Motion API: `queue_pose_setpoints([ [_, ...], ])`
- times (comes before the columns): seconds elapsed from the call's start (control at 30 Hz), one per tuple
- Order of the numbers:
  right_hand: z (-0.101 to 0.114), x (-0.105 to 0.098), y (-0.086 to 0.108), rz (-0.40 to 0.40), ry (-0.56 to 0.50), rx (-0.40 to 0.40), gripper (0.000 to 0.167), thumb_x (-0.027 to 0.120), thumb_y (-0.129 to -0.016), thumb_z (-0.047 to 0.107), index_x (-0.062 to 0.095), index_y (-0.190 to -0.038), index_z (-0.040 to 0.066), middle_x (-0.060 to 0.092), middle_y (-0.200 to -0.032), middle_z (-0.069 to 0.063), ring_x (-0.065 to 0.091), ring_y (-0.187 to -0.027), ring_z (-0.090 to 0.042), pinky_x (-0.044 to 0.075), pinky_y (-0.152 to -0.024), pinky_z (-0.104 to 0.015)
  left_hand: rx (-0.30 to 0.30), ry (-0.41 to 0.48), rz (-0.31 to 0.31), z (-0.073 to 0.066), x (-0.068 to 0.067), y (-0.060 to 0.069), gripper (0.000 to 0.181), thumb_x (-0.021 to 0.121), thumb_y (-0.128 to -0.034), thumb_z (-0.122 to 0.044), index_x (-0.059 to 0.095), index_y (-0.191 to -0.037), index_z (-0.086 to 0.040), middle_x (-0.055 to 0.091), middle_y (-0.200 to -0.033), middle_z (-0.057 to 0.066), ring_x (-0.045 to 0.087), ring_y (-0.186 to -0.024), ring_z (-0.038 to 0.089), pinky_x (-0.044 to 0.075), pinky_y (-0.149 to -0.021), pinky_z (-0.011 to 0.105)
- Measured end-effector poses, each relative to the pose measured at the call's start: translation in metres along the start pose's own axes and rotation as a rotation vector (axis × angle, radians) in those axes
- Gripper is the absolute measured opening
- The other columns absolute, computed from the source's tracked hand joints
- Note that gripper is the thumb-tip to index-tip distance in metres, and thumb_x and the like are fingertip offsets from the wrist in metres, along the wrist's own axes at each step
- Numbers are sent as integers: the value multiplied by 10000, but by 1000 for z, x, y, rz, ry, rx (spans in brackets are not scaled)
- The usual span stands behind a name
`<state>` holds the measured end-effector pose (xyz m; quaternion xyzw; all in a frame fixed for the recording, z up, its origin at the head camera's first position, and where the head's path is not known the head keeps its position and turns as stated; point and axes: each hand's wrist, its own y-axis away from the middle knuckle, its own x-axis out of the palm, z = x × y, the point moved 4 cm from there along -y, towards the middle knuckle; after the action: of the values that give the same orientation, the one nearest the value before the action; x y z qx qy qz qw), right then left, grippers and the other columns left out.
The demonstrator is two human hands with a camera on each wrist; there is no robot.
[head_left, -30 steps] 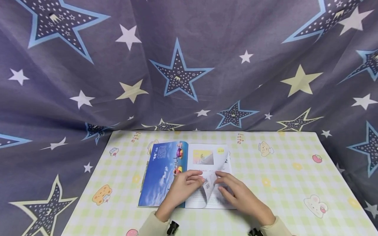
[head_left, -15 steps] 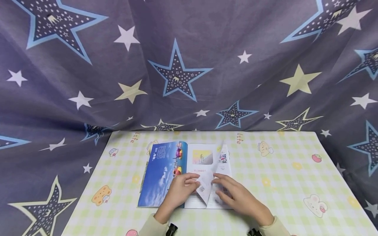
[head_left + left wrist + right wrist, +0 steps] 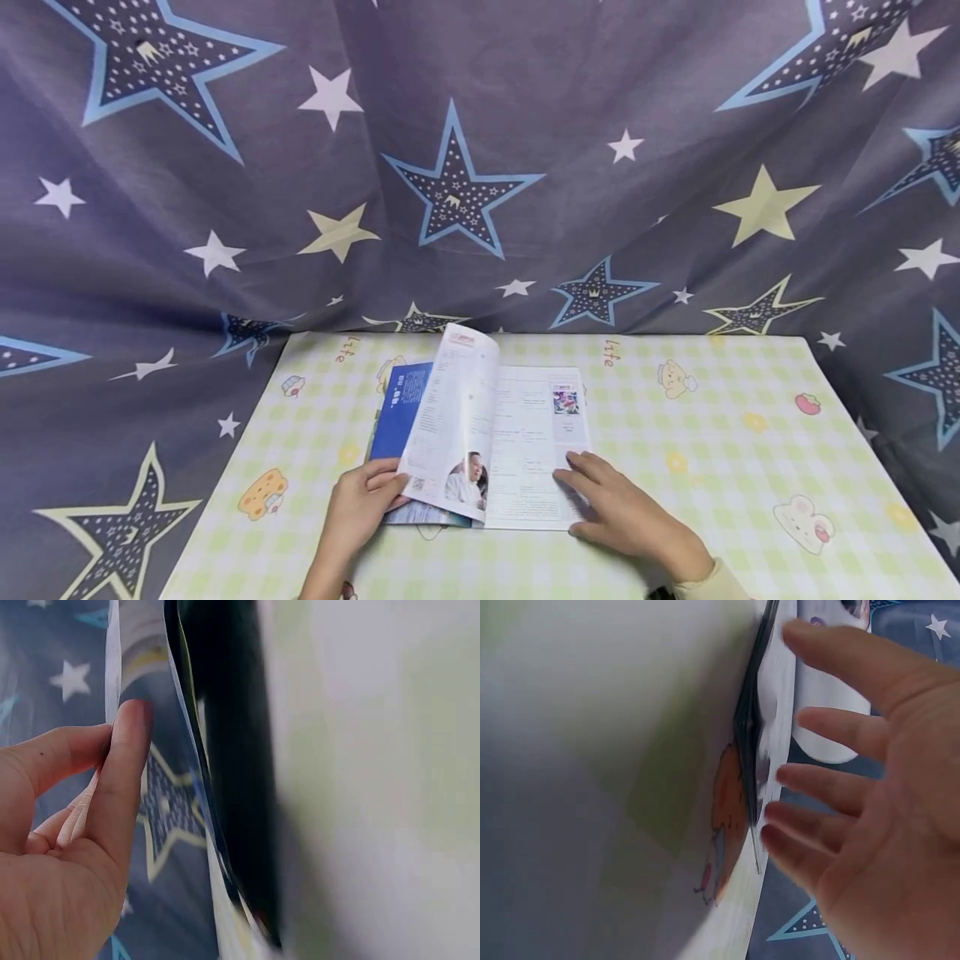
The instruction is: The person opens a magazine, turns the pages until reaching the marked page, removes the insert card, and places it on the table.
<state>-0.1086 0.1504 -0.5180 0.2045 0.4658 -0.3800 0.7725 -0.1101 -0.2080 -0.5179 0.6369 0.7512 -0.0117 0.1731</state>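
An open magazine [image 3: 525,442] lies on the table, its blue left page [image 3: 397,425] partly covered by a lifted page [image 3: 453,417]. That lifted page carries text and a photo of a person, and it curves up from the spine. My left hand [image 3: 363,504] holds its lower outer corner. In the left wrist view, thumb and index finger of my left hand [image 3: 82,825] pinch the thin page [image 3: 112,660]. Over the lower right edge of the magazine lies my right hand [image 3: 626,508]. Its fingers are spread in the right wrist view, where the right hand [image 3: 885,772] grips nothing.
The table [image 3: 735,467] wears a green-and-white checked cover with cartoon prints. Behind and beside it hangs a dark star-patterned curtain [image 3: 480,292]. A pale sleeve [image 3: 712,583] shows at the right wrist.
My left hand has moved left, taking the page over from the right side across the spine. Text columns now show on the right page. My right hand has shifted slightly right and let the page go.
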Motion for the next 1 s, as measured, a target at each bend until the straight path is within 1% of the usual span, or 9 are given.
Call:
queue_pose_setpoints([
  [0.13,-2,2,1,74,-10,51,753,817,-829,348,504,-1454,69,340,-1557,-234,282,-1427,-465,307,-1112,-619,-71,-80,-57,10,-20,4,329,714,-898,-47,664,-1199,75,751,-916,109,728,-768,186,600,-666,250],
  [0.27,-3,3,0,85,2,60,729,815,-831,353,525,-1435,65,348,-1554,-232,289,-1423,-466,307,-1113,-620,-116,-132,-92,20,-36,8,341,715,-898,-64,661,-1208,69,752,-915,96,720,-755,172,597,-650,239],
  [0.37,-3,2,0,87,29,51,698,802,-843,359,541,-1417,58,371,-1539,-235,318,-1411,-462,320,-1111,-609,-123,-181,-102,25,-44,11,339,713,-899,-66,660,-1203,75,751,-901,90,715,-737,162,592,-631,230],
  [0.47,-3,1,1,94,45,32,663,779,-865,371,554,-1404,57,393,-1526,-234,338,-1400,-462,334,-1106,-602,-126,-239,-110,27,-49,13,331,709,-905,-79,663,-1195,74,749,-866,68,705,-710,153,580,-605,219],
  [0.53,-3,-1,1,97,31,26,625,763,-882,367,570,-1391,60,405,-1523,-224,344,-1398,-458,339,-1100,-607,-121,-270,-111,27,-52,14,324,709,-908,-89,668,-1190,66,748,-846,50,700,-698,149,569,-594,209],
  [0.63,-2,-5,1,91,2,16,494,724,-928,314,621,-1340,63,452,-1496,-205,380,-1384,-437,360,-1087,-602,-106,-290,-114,26,-54,14,316,711,-912,-108,679,-1189,39,750,-848,32,696,-707,146,558,-597,198],
  [0.8,-2,-11,-1,35,-9,-7,272,649,-978,166,695,-1229,74,618,-1334,-103,528,-1283,-329,435,-1054,-520,-98,-318,-127,24,-58,14,322,720,-907,-138,689,-1189,15,754,-870,20,692,-739,124,541,-612,179],
  [0.93,-4,-12,-1,-15,-29,15,232,647,-978,156,710,-1189,82,682,-1198,-18,606,-1184,-250,483,-1015,-454,-110,-330,-130,25,-61,15,327,725,-906,-148,690,-1190,9,758,-888,23,698,-760,113,531,-636,178],
  [1.0,-6,-12,-1,-36,-43,48,227,655,-977,174,711,-1180,89,690,-1167,-11,623,-1148,-225,504,-987,-439,-105,-346,-126,24,-62,15,330,724,-910,-157,691,-1196,3,760,-901,20,708,-807,135,543,-709,230],
])
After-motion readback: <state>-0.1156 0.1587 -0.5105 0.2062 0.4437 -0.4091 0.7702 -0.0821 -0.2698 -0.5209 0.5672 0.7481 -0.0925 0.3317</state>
